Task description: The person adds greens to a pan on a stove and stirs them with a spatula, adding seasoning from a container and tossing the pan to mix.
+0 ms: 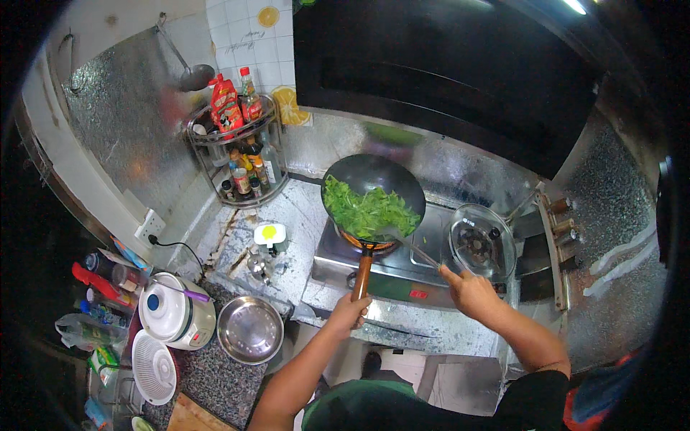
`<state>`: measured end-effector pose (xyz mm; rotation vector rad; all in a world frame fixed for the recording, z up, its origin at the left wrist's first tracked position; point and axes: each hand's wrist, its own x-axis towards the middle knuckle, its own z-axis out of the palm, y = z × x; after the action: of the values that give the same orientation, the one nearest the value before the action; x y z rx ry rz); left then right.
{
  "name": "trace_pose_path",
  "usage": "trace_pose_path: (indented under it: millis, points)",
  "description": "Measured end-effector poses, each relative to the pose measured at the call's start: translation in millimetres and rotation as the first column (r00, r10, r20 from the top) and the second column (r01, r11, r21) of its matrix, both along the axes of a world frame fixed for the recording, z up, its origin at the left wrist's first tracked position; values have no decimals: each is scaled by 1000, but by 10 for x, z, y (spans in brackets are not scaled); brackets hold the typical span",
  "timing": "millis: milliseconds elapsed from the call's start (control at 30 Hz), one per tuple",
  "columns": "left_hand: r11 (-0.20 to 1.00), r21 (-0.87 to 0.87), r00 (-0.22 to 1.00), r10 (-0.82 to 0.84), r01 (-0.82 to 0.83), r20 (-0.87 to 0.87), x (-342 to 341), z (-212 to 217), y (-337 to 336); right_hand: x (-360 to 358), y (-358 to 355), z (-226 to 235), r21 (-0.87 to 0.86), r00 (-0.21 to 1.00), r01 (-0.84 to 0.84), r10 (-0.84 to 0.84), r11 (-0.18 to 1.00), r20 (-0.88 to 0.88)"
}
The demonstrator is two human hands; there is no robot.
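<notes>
A black wok full of chopped leafy greens sits over a lit burner, with an orange flame showing under its near edge. My left hand is wrapped round the wok's brown wooden handle. From the right, my right hand grips a metal spatula by its handle. The spatula's blade rests among the greens at the wok's near right side. Fingers of both hands are closed.
A glass lid covers the right side of the steel stove. Left of it stand a tiered rack of bottles, a small white container, a steel bowl, a rice cooker and a white colander. Knives hang at right on a holder.
</notes>
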<state>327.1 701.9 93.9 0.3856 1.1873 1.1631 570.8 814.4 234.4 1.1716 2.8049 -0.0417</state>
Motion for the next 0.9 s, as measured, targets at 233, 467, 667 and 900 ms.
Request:
trace_pose_path:
  millis: [233, 467, 667, 900]
  points:
    - [1000, 5, 1000, 11, -11, -10, 66, -98, 42, -497, 696, -597, -76, 969, 74, -90, 994, -231]
    - [1000, 27, 1000, -5, 5, -2, 7, -163, 43, -751, 910, -71, -499, 761, 141, -416, 855, -498]
    - [999, 1, 999, 39, -39, 14, -36, -102, -16, -671, 324, -267, -32, 981, 8, -14, 999, -193]
    - [1000, 20, 1000, 10, -10, 7, 71, -58, 36, -632, 728, -878, -37, 923, 148, -151, 988, -354]
